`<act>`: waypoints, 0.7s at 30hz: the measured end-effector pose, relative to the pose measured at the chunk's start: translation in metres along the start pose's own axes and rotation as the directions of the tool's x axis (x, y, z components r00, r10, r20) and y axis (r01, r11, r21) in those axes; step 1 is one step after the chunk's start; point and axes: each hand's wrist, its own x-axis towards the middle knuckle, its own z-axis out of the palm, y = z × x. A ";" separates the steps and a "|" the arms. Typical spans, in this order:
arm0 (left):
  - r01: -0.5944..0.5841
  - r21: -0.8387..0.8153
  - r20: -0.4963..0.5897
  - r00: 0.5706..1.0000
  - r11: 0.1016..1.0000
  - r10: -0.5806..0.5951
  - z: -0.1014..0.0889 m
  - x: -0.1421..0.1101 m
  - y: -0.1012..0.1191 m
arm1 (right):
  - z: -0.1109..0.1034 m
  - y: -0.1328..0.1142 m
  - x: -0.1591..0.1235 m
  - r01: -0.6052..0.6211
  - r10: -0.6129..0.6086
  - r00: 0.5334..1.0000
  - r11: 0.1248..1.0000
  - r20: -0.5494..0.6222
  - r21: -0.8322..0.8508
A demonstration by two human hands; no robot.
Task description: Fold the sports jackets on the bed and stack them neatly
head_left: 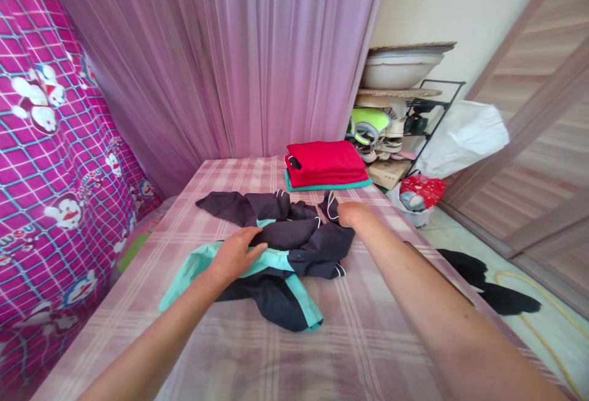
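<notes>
A crumpled dark navy jacket (288, 235) with turquoise panels and white piping lies on a table with a pink checked cloth (368, 346). My left hand (240, 250) rests on its turquoise part, fingers spread and lying over the fabric. At the jacket's right edge, my right hand (353, 214) is curled closed on a piece of dark cloth with white piping. Its fingertips are mostly hidden behind the hand. One sleeve with a turquoise stripe (304, 303) points toward me.
Beyond the jacket sits a folded stack of red cloth (326, 162) over a turquoise piece. Purple curtains (276, 51) hang behind the table. To the right stand a shoe rack (427, 137) with basins on top, a white bag (464, 134) and dark cloth (497, 287) on the floor.
</notes>
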 end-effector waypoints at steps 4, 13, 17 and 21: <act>0.028 0.038 0.021 0.999 0.999 -0.028 -0.018 0.001 -0.011 | -0.012 -0.007 -0.004 0.221 -0.203 0.961 0.972 -0.186 0.080; 0.308 -0.027 0.335 0.899 0.951 -0.282 -0.027 -0.008 -0.059 | -0.004 -0.059 0.011 0.417 -0.398 0.908 0.889 -0.129 0.190; 0.267 0.047 0.153 0.950 0.963 -0.271 -0.059 0.012 -0.048 | -0.013 -0.055 0.010 0.279 -0.093 0.862 0.908 -0.499 0.312; 0.228 0.310 -0.243 0.958 0.923 -0.155 -0.125 0.040 -0.016 | -0.034 -0.044 0.006 0.232 0.158 0.737 0.853 -0.657 0.467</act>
